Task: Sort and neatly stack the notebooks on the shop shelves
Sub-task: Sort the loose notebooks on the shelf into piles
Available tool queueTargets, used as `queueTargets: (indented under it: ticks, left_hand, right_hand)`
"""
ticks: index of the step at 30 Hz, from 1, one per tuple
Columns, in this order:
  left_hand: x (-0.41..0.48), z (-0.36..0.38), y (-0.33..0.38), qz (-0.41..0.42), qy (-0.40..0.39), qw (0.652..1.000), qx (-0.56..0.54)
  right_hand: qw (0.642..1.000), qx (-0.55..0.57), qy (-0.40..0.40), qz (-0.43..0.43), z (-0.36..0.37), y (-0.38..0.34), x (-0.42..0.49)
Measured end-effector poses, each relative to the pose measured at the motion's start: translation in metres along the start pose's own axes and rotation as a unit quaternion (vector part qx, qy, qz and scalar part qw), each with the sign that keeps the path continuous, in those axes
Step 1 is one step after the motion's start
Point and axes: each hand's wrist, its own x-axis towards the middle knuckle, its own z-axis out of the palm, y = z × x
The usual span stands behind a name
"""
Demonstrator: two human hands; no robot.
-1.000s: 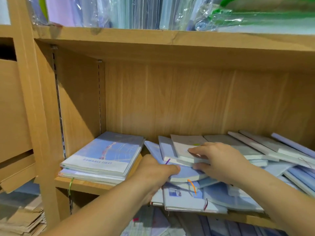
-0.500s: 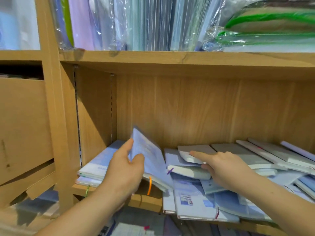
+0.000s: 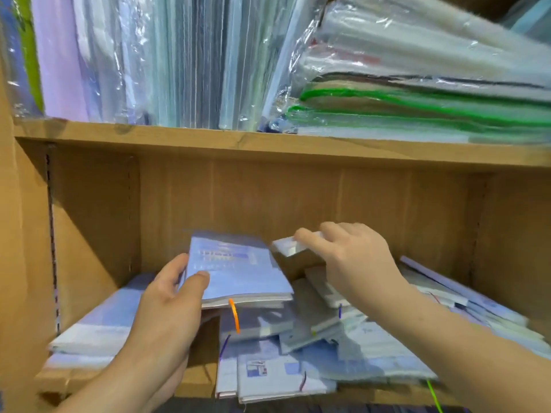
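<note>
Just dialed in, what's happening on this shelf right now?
A person is sorting notebooks on a wooden shelf. The left hand holds a blue notebook with an orange ribbon above the jumbled pile. The right hand pinches a thin white notebook, also clear of it. A neater stack lies at the shelf's left end.

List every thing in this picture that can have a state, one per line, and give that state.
Blue notebook: closed, lifted, tilted.
Left hand: grips the blue notebook.
Orange ribbon: hangs from the blue notebook.
White notebook: held above the pile.
Right hand: pinches the white notebook.
Left stack: flat, tidy.
Pile: jumbled, overlapping.
Wrapped packs: upright on the upper shelf.
</note>
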Motion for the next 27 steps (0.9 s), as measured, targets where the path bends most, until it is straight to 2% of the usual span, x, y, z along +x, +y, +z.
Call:
queueTargets:
  ticks: [3, 6, 11, 13, 14, 16, 18, 20, 22, 23, 25, 27]
  left_hand:
    - [0.000, 0.041, -0.009, -0.021, -0.022, 0.999, -0.025]
    - [0.006, 0.087, -0.012, -0.044, -0.022, 0.996, -0.074]
    - [0.021, 0.180, -0.003, -0.070, -0.081, 0.984, -0.141]
    - [0.024, 0.212, 0.000, -0.102, -0.125, 0.978, -0.132]
    - [0.027, 0.223, -0.003, -0.112, -0.166, 0.975, -0.094]
    - [0.031, 0.232, -0.013, -0.082, -0.252, 0.960, 0.091]
    - [0.037, 0.229, -0.021, -0.007, -0.290, 0.931, 0.221]
    - [0.044, 0.214, -0.029, 0.019, -0.292, 0.924, 0.247]
    - [0.044, 0.189, -0.032, 0.018, -0.279, 0.922, 0.266]
    - [0.044, 0.173, -0.036, 0.015, -0.271, 0.923, 0.274]
    - [0.043, 0.134, -0.044, 0.005, -0.249, 0.924, 0.290]
    - [0.039, 0.095, -0.050, -0.032, -0.220, 0.919, 0.326]
  right_hand:
    - [0.998, -0.045, -0.017, 0.031, -0.015, 0.042, -0.031]
    - [0.997, -0.048, 0.023, 0.063, -0.025, 0.089, -0.063]
    - [0.980, -0.105, -0.081, 0.150, -0.027, 0.142, -0.108]
    - [0.958, -0.119, -0.186, 0.184, -0.024, 0.148, -0.125]
    - [0.932, -0.127, -0.260, 0.220, -0.021, 0.151, -0.134]
    - [0.879, -0.067, -0.361, 0.305, -0.022, 0.158, -0.148]
    - [0.849, 0.079, -0.373, 0.366, -0.024, 0.161, -0.150]
    - [0.840, 0.178, -0.342, 0.382, -0.024, 0.161, -0.144]
    - [0.819, 0.207, -0.334, 0.418, -0.023, 0.156, -0.139]
    - [0.825, 0.180, -0.331, 0.421, -0.023, 0.152, -0.137]
    - [0.895, 0.050, -0.249, 0.366, -0.025, 0.137, -0.128]
    - [0.953, 0.034, -0.145, 0.263, -0.027, 0.100, -0.107]
